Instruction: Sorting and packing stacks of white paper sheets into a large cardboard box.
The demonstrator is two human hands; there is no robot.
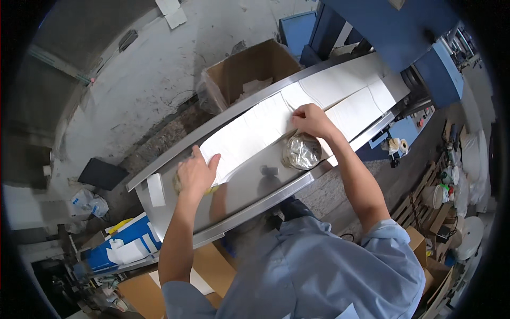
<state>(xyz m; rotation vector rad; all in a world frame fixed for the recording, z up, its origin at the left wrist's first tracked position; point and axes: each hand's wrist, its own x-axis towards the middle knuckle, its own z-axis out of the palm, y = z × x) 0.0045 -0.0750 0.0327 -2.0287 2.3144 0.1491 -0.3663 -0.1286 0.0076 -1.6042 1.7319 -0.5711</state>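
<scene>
A long row of white paper sheets or folds (247, 133) lies along a metal trough (249, 175). My left hand (195, 174) is at the row's near-left end, thumb and forefinger apart and touching or close to its end. Something yellowish shows partly under that hand; its kind is hidden. My right hand (313, 121) has its fingers curled together at a gap in the row; what they pinch, if anything, is hidden. Just below the right hand sits a round, shiny clear roll, perhaps tape (303, 151). Further right, more white paper (361, 103) continues along the trough.
Behind the trough stands an open cardboard box (249, 72) with a plastic liner and scraps. Blue machinery (393, 32) is at the far right end. A white strip (156, 190) lies at the trough's left end. Cardboard (210, 266) is below the near edge.
</scene>
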